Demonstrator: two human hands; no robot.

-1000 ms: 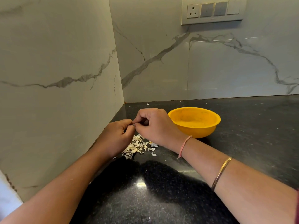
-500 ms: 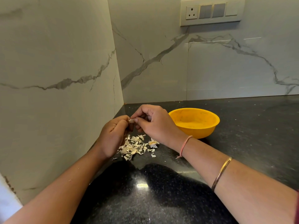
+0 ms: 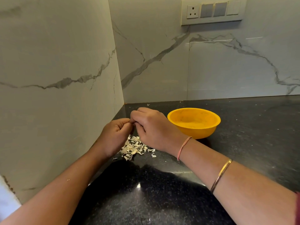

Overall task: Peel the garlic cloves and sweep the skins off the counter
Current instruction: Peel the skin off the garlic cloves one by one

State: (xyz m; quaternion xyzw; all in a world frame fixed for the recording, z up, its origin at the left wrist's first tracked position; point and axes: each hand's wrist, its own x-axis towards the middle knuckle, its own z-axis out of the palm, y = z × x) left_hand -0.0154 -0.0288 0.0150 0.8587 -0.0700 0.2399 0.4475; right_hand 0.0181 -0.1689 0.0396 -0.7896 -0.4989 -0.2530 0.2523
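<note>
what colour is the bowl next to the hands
Yellow-orange; the bowl shows clearly in the head view.

A black polished stone counter (image 3: 162, 200), flecked with fine grey-white speckles, fills the lower half of the frame. At centre lies a heap of pale cream papery garlic skins (image 3: 134, 147). Right of centre is a round yellow-orange plastic bowl (image 3: 194, 127), its inside faintly marked with dark specks. White glossy marble-look wall tiles (image 3: 227, 67), streaked with grey veins, cover the upper frame. At upper right, a cream rectangular switch plate (image 3: 211, 20) carries grey-blue switches. A thin pink thread band (image 3: 183, 147) and a slim gold metal bangle (image 3: 221, 175) ring the forearm at lower right. A maroon sleeve edge (image 3: 297, 208) shows at the right border.
</note>
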